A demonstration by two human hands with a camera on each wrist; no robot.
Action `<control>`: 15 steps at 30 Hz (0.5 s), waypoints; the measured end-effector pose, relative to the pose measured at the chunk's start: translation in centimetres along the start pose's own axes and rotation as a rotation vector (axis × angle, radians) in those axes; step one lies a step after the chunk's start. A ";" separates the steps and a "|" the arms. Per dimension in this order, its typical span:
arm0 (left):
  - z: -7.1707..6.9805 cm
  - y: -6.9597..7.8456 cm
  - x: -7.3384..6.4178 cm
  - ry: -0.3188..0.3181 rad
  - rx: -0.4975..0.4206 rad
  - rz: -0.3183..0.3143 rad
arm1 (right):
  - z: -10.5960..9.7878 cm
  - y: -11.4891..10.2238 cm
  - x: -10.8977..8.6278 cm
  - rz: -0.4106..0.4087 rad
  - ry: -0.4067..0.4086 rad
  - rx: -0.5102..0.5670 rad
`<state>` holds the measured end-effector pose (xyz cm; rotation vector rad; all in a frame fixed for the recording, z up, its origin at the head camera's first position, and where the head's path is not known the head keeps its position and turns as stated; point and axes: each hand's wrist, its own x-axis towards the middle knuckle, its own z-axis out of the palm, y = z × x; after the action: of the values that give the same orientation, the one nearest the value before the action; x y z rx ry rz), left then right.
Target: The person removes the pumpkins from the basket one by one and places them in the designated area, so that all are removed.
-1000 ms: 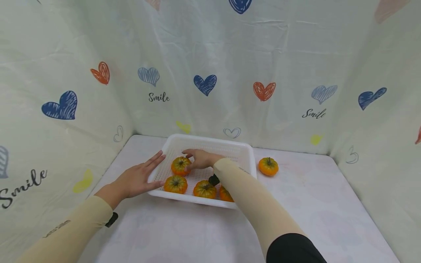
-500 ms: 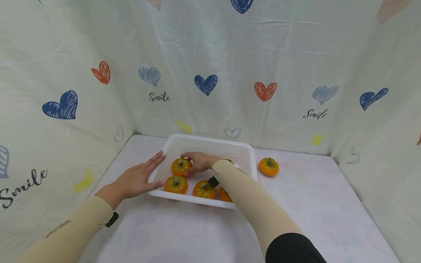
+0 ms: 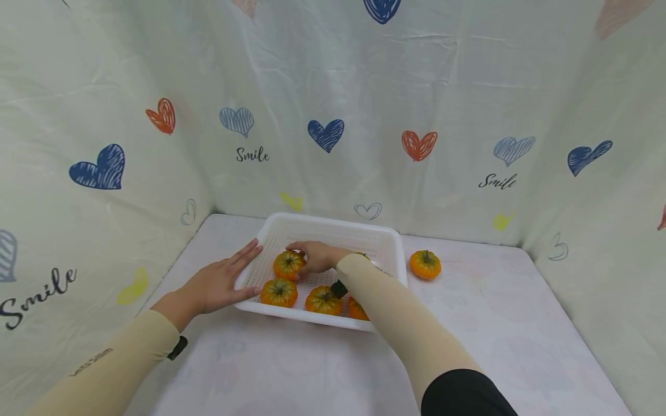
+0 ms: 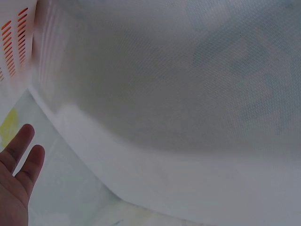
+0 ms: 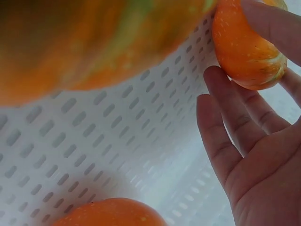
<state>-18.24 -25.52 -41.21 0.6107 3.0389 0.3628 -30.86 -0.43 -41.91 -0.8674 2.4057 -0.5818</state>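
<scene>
In the head view my right hand (image 3: 318,257) reaches into a white plastic basket (image 3: 333,224) and grips a small orange pumpkin (image 3: 288,264) at the basket's left side. The right wrist view shows thumb and fingers on either side of this pumpkin (image 5: 249,52). My left hand (image 3: 221,282) lies along the basket's left edge, fingers straight and thumb at the front left corner. Another pumpkin (image 3: 278,293) sits just in front of the gripped one. To its right are a front middle pumpkin (image 3: 324,300) and a pumpkin (image 3: 357,309) partly covered by my right forearm.
Behind my right wrist the top of one more pumpkin (image 3: 362,255) shows. Outside the basket, on the table (image 3: 499,323) to the right, stands a single pumpkin (image 3: 425,265). A curtain (image 3: 364,86) printed with hearts encloses the back and sides.
My right fingers have settled round the left pumpkin, which has shifted slightly to the right. The pumpkin behind my right wrist has come into view. My left hand stays in place.
</scene>
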 end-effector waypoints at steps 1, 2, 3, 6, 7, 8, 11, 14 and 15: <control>0.0 0.0 0.0 0.001 -0.002 0.000 | 0.0 0.1 0.0 0.001 0.000 0.001; 0.1 0.0 0.0 0.003 -0.003 0.002 | -0.1 0.1 -0.1 0.003 0.000 0.002; 0.1 0.0 0.1 0.003 -0.003 0.000 | -0.1 0.2 -0.1 0.003 0.000 0.000; 0.1 0.0 0.1 0.008 -0.002 0.006 | -0.3 0.3 -0.3 0.006 0.004 -0.003; 0.1 0.0 0.1 0.008 -0.003 0.006 | -0.4 0.3 -0.4 0.006 0.005 -0.002; 0.1 0.0 0.1 0.007 0.000 0.004 | -0.4 0.3 -0.4 0.003 0.007 -0.004; 0.1 -0.1 0.1 0.004 -0.005 0.005 | -0.8 0.4 -0.6 -0.011 0.019 -0.009; 0.1 -0.2 0.1 0.005 -0.004 0.019 | -1.1 0.7 -0.8 -0.024 0.032 -0.021; 0.1 -0.3 0.1 0.007 -0.006 0.027 | -1.2 0.8 -0.8 -0.027 0.037 -0.021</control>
<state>-18.44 -25.71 -41.33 0.6517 3.0380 0.3758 -31.37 0.93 -41.15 -0.9062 2.4410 -0.5883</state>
